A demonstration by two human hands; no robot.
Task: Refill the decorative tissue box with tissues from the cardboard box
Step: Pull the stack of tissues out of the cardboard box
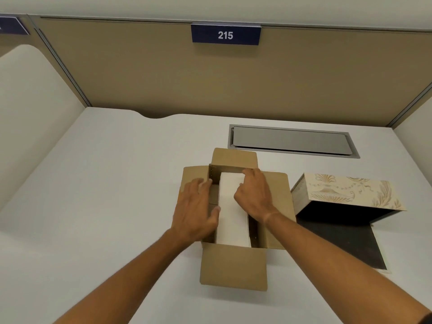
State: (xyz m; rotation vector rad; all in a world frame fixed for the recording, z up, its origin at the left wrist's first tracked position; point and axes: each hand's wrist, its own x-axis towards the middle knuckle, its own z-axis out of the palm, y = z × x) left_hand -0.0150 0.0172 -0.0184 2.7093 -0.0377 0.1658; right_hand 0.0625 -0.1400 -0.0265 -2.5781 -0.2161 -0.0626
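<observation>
Gripping the white tissue stack (pixel 231 216) from either side, both hands (left (pixel 196 211), right (pixel 254 195)) reach inside the cardboard box (pixel 233 267).

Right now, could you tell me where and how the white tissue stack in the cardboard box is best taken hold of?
Probably by its two long sides, from above. The tissue stack lies long and narrow in the open cardboard box, with gaps beside it where fingers can slip down. The left hand and right hand already bracket it there; pressing inward should keep the loose sheets together.

Office cubicle: tan partition walls (pixel 163 73), numbered plate (pixel 225 35), white desk (pixel 105 183).
</observation>
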